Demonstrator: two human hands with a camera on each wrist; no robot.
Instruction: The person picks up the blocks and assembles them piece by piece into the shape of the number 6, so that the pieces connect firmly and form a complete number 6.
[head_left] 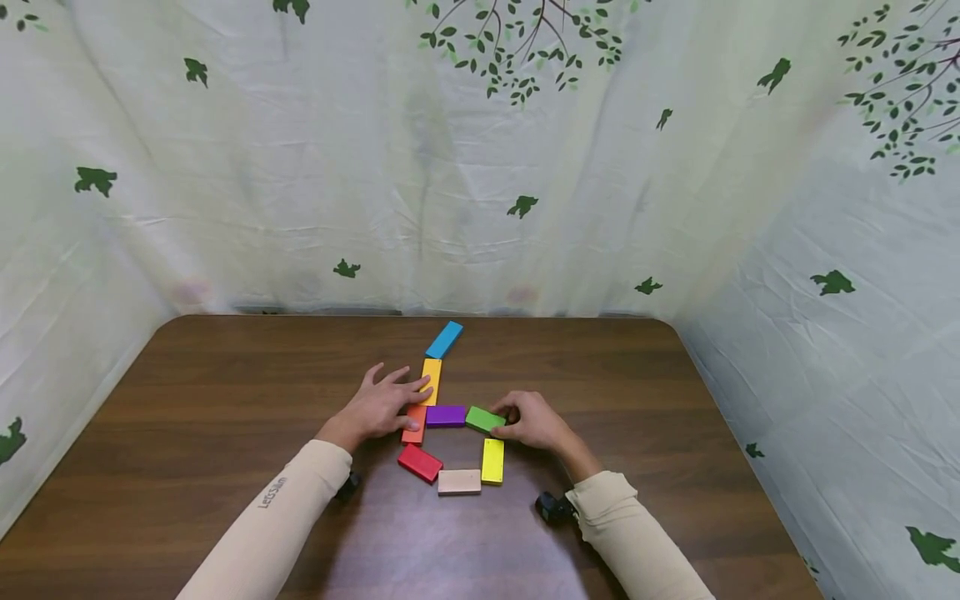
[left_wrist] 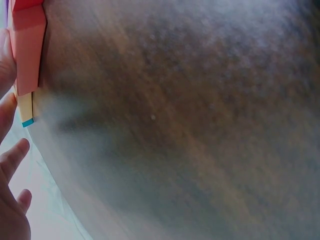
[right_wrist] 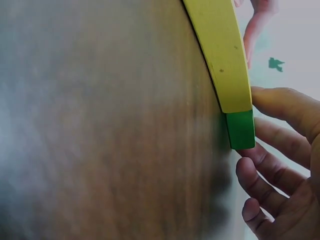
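Note:
My right hand (head_left: 534,420) pinches the right end of a green block (head_left: 482,419) between thumb and fingers; the right wrist view shows this green block (right_wrist: 241,130) just past the yellow one (right_wrist: 225,60). With fingers spread, my left hand (head_left: 377,407) rests its fingertips on an amber block (head_left: 432,370) and its thumb on an orange block (head_left: 412,437). A purple block (head_left: 446,417) lies between the orange and green ones. In the left wrist view the orange block (left_wrist: 27,50) is beside my thumb.
A blue block (head_left: 445,340) continues from the amber one toward the table's far edge. Nearer me, a red block (head_left: 420,463), a beige block (head_left: 459,482) and a yellow block (head_left: 492,462) curve round in a loop. Leaf-patterned curtains (head_left: 285,208) surround the brown table (head_left: 225,392).

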